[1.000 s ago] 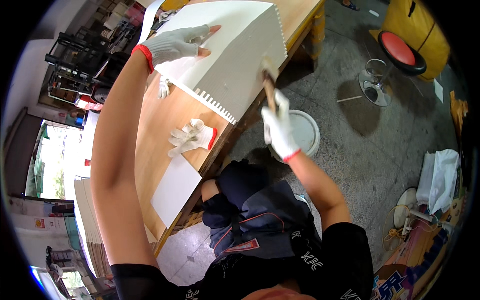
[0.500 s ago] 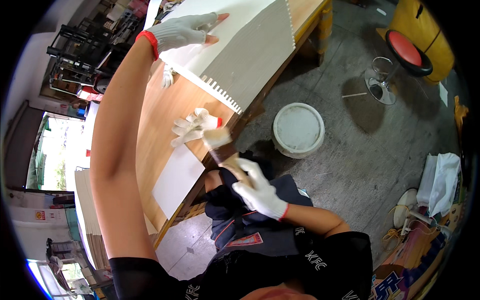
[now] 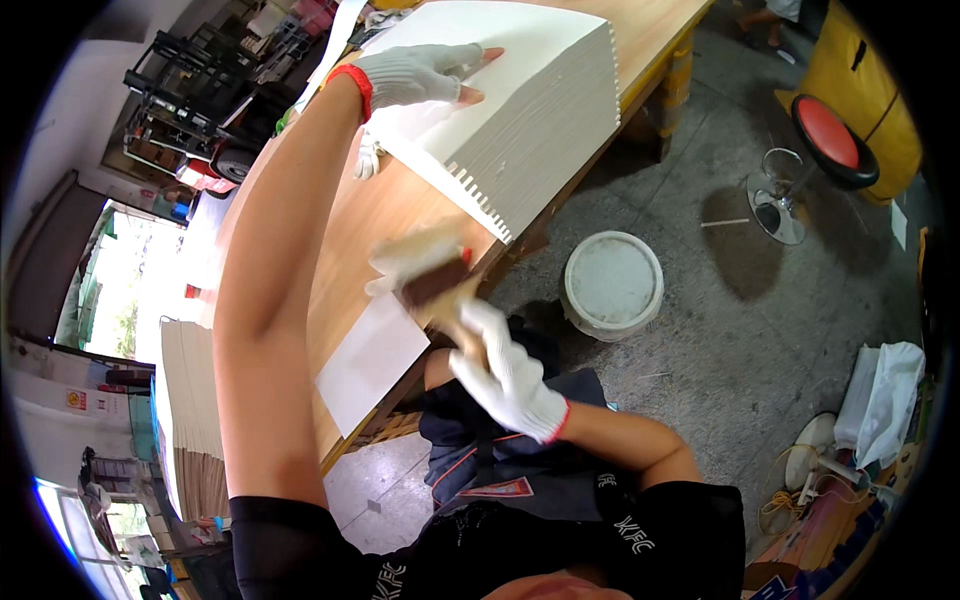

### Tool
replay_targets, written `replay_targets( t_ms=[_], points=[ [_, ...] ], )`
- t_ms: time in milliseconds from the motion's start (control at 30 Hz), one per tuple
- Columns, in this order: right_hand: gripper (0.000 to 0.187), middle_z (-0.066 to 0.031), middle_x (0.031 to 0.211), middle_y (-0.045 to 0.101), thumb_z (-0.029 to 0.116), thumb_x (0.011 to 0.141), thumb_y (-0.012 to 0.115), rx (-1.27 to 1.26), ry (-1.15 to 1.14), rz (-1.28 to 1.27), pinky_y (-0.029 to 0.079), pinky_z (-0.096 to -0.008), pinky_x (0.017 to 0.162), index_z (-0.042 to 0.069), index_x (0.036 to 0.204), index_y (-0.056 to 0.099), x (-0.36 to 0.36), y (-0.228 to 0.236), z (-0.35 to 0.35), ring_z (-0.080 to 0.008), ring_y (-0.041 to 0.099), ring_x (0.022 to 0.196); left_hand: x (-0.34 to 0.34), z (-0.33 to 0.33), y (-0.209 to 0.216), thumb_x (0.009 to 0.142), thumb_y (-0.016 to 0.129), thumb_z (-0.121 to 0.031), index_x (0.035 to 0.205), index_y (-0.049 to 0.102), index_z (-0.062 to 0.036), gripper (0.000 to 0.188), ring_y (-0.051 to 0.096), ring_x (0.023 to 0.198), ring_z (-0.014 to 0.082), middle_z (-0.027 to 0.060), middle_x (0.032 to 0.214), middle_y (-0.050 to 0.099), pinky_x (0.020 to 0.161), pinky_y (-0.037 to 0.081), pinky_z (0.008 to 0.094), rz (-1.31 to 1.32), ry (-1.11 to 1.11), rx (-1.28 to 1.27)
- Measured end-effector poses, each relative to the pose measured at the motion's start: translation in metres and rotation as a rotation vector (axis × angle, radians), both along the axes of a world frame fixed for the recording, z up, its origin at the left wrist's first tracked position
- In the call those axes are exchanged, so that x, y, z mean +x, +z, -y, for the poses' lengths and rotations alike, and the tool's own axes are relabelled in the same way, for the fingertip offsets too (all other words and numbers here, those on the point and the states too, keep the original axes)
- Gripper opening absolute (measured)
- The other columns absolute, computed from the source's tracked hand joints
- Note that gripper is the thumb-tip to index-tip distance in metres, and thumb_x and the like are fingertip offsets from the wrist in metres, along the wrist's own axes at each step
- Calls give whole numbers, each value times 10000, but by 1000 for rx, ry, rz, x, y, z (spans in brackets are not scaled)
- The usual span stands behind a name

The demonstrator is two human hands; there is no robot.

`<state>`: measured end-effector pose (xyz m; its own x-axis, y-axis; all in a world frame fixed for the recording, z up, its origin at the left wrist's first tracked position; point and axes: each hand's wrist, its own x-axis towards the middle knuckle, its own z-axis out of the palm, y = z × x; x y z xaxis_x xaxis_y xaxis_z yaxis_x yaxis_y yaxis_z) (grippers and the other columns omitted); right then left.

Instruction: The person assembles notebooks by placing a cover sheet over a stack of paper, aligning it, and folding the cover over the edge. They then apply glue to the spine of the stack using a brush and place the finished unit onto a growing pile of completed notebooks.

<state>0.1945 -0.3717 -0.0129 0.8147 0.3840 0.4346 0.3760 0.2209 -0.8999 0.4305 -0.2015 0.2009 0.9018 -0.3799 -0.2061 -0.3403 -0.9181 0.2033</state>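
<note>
My left hand, in a white knit glove with a red cuff and bare fingertips, lies on top of a tall stack of white sheets with its fingers stretched out. The stack's near side is grey and layered, and small white tabs line its corner edges. My right hand, also gloved, is closed round the wooden handle of a wide flat brush, smeared by motion. The brush is in front of a loose white glove on the table and partly hides it. A white sheet lies by the table edge below the brush.
The wooden table runs from lower left to upper right. Another glove lies beside the stack. On the floor to the right stand a round white bucket and a red-seated stool. A forklift is at far left.
The brush has swung a little left and its head has tilted. The view has shifted, so table and floor things appear farther right. My left hand stays on the stack.
</note>
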Motion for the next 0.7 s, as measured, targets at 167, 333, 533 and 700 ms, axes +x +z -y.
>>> replay_targets(
  t_ms=[167,333,533,700],
  points=[
    [532,-124,1031,496,91,952,529,80,-215,145,420,-295,678,16,1441,333,67,10,45,-160,498,834,3,-8,-3,890,648,-242,1165,562,-68,337,494,825,143,18,842,463,778,402,271,-9,-9,-53],
    [535,3,791,490,138,969,480,290,-206,-494,359,-222,439,98,1473,307,204,56,80,-42,406,517,6,-7,-6,881,652,-261,1435,486,-126,594,490,908,158,21,928,483,868,389,276,-39,47,10],
    [630,-178,1337,537,175,936,580,-11,-227,-165,485,-412,957,96,1489,289,111,-39,30,-311,623,1088,13,-4,0,877,654,-239,1529,379,-177,711,466,912,163,26,925,453,869,388,277,-110,69,42],
    [562,-55,1036,502,132,967,527,226,-173,-266,366,-234,503,80,1479,300,124,-18,71,-91,461,606,2,-8,0,881,645,-214,1541,357,-192,721,452,871,155,13,890,409,842,386,277,-98,93,26]
  ],
)
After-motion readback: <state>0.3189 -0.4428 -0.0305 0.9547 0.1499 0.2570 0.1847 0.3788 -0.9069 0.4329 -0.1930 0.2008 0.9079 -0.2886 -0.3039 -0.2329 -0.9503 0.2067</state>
